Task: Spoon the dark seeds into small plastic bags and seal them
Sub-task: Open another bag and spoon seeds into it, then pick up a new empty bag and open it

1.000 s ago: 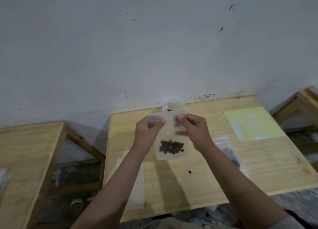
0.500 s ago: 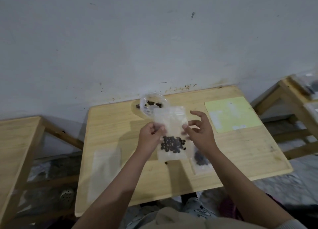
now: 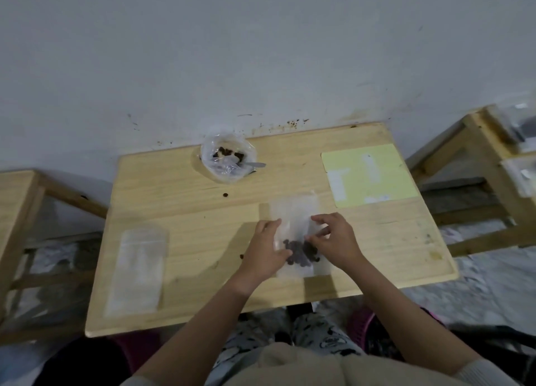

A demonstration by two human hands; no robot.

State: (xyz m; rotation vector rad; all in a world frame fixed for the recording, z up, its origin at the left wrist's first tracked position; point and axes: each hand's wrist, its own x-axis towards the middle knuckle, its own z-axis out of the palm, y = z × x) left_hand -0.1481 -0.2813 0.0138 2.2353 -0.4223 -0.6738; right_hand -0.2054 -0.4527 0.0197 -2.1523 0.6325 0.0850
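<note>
Both hands' grip: left hand (image 3: pixel 265 248), right hand (image 3: pixel 333 240) flank seed bag (image 3: pixel 294 211).

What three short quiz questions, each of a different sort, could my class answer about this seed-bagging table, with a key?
1. True or false: the filled bag lies flat on the table under both hands.
2. Multiple choice: the bowl of seeds stands (A) near the wall, (B) at the table's front edge, (C) on the yellow sheet.
3. Fill in: the empty bags lie on the person's ____ side.

Key: 1 true; 2 A; 3 left. The left hand and right hand both rest on the filled bag.
</note>
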